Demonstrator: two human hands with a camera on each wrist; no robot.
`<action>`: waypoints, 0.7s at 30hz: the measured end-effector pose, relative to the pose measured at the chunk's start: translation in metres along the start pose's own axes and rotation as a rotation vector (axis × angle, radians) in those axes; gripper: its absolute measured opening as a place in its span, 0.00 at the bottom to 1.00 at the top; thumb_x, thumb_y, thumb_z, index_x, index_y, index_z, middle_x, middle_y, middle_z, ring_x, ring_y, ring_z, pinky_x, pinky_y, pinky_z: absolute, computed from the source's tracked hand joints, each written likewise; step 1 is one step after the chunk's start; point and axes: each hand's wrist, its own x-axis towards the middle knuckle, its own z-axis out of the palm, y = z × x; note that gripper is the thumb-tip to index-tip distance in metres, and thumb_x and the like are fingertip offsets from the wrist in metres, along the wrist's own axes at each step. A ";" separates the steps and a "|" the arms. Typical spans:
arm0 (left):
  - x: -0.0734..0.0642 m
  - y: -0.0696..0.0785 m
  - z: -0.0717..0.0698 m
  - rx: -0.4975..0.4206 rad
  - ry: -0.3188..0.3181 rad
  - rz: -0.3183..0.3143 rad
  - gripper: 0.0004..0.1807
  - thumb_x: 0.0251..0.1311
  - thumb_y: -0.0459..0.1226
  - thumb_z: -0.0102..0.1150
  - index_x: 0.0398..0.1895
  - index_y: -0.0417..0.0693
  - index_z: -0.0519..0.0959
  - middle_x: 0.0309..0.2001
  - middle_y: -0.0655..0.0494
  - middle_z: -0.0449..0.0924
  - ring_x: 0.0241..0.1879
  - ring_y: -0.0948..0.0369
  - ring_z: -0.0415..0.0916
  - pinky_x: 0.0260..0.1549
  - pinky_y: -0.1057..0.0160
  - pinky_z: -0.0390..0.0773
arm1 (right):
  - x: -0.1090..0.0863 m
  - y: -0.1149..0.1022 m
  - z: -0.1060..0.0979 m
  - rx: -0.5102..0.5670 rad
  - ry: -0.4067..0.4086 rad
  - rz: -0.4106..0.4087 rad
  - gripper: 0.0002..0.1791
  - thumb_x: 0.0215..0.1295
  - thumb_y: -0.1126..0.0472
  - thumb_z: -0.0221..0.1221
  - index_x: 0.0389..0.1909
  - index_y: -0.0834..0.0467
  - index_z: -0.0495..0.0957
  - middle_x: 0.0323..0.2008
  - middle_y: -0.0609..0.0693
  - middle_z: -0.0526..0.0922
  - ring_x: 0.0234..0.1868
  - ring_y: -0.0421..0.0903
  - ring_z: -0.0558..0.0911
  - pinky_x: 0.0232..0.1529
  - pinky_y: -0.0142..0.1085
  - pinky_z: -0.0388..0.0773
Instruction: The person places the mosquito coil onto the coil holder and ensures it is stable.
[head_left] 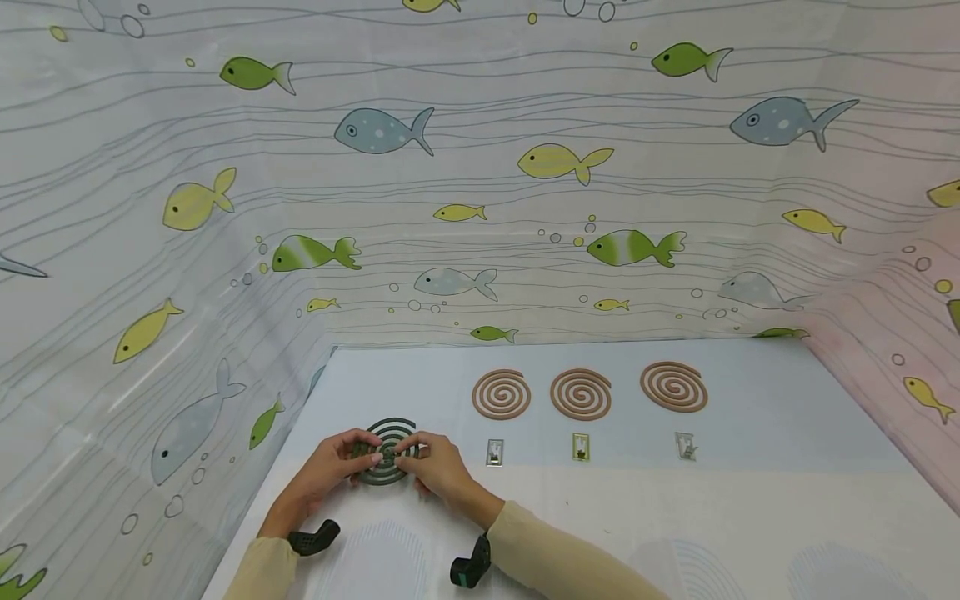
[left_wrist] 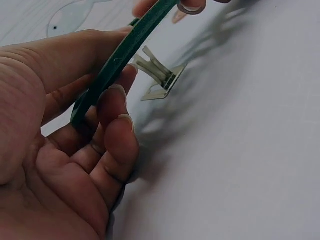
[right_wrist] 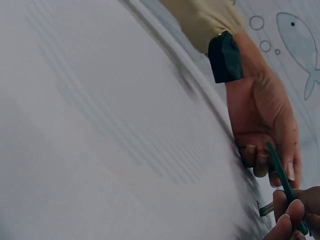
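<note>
A dark green mosquito coil [head_left: 384, 477] is held tilted off the table at the left, between both hands. My left hand [head_left: 330, 467] grips its left side, thumb on the upper face and curled fingers beneath, as the left wrist view shows. With thumb and fingertips, my right hand [head_left: 442, 468] pinches the coil near its centre and right side. Edge-on, the coil [left_wrist: 120, 61] appears as a thin green strip. Below it a small metal coil stand [left_wrist: 164, 82] sits on the white surface, its prongs pointing up toward the coil.
Three brown mosquito coils, the left one [head_left: 501, 394], the middle one [head_left: 581, 394] and the right one [head_left: 673, 387], lie flat farther back. In front of them are three small metal stands [head_left: 495, 452]. A fish-patterned sheet [head_left: 480, 242] rises behind the white table [head_left: 750, 517] and at its sides.
</note>
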 end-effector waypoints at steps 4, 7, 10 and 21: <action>0.000 0.002 0.000 -0.001 -0.015 -0.001 0.23 0.63 0.40 0.72 0.55 0.36 0.79 0.43 0.47 0.81 0.32 0.60 0.73 0.24 0.62 0.77 | 0.000 0.001 -0.001 -0.004 -0.003 0.006 0.08 0.67 0.65 0.67 0.45 0.54 0.86 0.14 0.46 0.72 0.09 0.39 0.63 0.12 0.30 0.62; 0.000 0.003 0.001 -0.004 -0.017 0.001 0.23 0.62 0.40 0.73 0.55 0.36 0.79 0.42 0.47 0.81 0.32 0.60 0.73 0.24 0.62 0.77 | -0.001 0.001 -0.002 -0.008 -0.006 0.004 0.08 0.68 0.64 0.67 0.46 0.54 0.86 0.15 0.46 0.72 0.09 0.39 0.64 0.12 0.30 0.62; 0.000 0.003 0.001 -0.003 -0.018 0.004 0.23 0.62 0.40 0.73 0.55 0.36 0.79 0.42 0.47 0.81 0.31 0.60 0.73 0.23 0.61 0.78 | -0.002 0.000 -0.004 -0.013 -0.009 -0.003 0.08 0.68 0.64 0.67 0.46 0.55 0.85 0.15 0.46 0.72 0.10 0.39 0.64 0.13 0.30 0.62; 0.001 0.003 0.004 0.017 -0.042 -0.012 0.23 0.63 0.40 0.72 0.56 0.37 0.79 0.39 0.47 0.80 0.29 0.59 0.72 0.24 0.61 0.77 | -0.006 -0.001 -0.011 -0.041 -0.014 -0.022 0.09 0.68 0.64 0.66 0.47 0.57 0.85 0.15 0.46 0.71 0.09 0.38 0.64 0.13 0.30 0.62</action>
